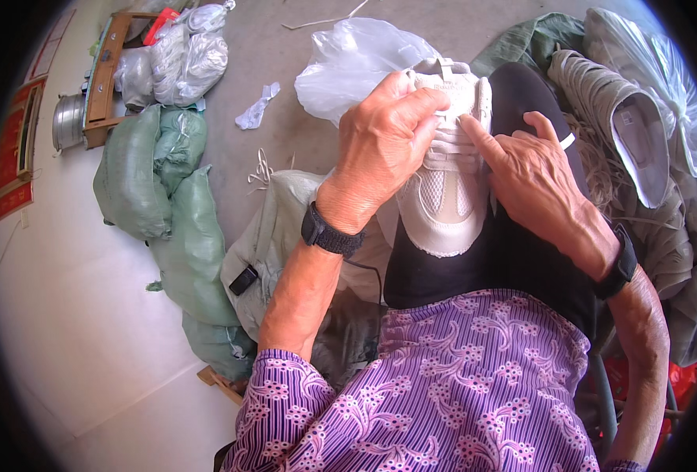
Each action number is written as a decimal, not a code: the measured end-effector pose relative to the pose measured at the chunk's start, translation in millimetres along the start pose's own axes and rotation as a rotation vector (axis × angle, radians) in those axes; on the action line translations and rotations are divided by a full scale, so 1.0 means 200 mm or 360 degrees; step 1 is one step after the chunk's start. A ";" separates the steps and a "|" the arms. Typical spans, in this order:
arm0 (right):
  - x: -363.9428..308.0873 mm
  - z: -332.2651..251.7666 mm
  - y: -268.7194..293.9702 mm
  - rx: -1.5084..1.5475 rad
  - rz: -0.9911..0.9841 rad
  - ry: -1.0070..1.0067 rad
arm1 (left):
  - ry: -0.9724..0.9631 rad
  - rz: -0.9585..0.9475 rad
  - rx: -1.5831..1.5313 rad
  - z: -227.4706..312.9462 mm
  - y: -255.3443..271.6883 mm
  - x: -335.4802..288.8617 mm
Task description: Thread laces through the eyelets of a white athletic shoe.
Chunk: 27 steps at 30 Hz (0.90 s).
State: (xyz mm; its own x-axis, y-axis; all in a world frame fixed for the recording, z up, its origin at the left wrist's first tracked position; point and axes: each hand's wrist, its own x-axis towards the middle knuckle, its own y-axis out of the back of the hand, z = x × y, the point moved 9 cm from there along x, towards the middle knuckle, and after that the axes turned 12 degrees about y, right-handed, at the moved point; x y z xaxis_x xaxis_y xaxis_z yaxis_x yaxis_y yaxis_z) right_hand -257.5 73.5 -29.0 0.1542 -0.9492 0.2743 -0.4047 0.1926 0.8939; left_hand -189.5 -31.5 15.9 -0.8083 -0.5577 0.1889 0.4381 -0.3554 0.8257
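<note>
A pale off-white sneaker (443,197) with mesh panels rests over my black-covered lap, its toe toward me and its tongue (452,90) away from me. My left hand (384,134) is closed in a pinch at the left side of the opening, by the tongue and upper laces (451,140). What lies between thumb and finger is hidden. My right hand (533,161) grips at the right eyelet edge, its index fingertip against the shoe and another finger raised. A short white strip (567,141), perhaps a lace end, shows beside that finger.
Stacked pale shoes (639,141) and hanging laces (596,161) stand close at my right. A clear plastic bag (356,67) lies beyond the shoe. Green sacks (195,244) line the left, near a wooden cabinet (106,79). A white sack (266,236) sits by my left forearm.
</note>
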 end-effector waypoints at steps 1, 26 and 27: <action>0.00 0.00 0.00 -0.0015 0.0013 0.0014 | -0.0002 -0.0005 -0.0015 0.00 0.00 0.00; 0.01 0.03 0.06 0.0084 0.0013 0.0008 | 0.0990 -0.0173 -0.0145 -0.31 -0.08 0.03; 0.01 0.04 0.07 0.0093 0.0041 0.0010 | 0.0946 -0.0194 -0.0272 -0.31 -0.08 0.04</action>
State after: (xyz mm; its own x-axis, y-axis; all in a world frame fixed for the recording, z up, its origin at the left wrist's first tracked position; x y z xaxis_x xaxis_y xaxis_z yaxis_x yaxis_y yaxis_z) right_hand -269.5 71.9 -17.7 0.1485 -0.9424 0.2996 -0.4607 0.2021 0.8643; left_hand -178.3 -75.6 -28.8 -0.5209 -0.8099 -0.2696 0.4533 -0.5301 0.7166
